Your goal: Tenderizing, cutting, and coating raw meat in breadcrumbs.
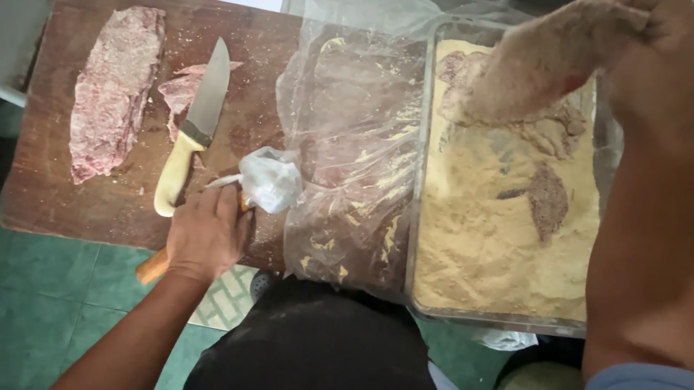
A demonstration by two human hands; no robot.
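Crumb-coated flat meat slice (545, 61) at upper right, lifted over clear tray of yellow crumbs (496, 264) so loose bits drop in | right hand (658, 65) grip pinching it | left hand (208, 231) grip closed on wooden handle (152, 267) at brown board (102, 202), lower left.

On the cutting board (102, 202) lay a meat strip (115, 90), left of the knife (195, 130); the breadcrumb tray (489, 320) sat to the right.
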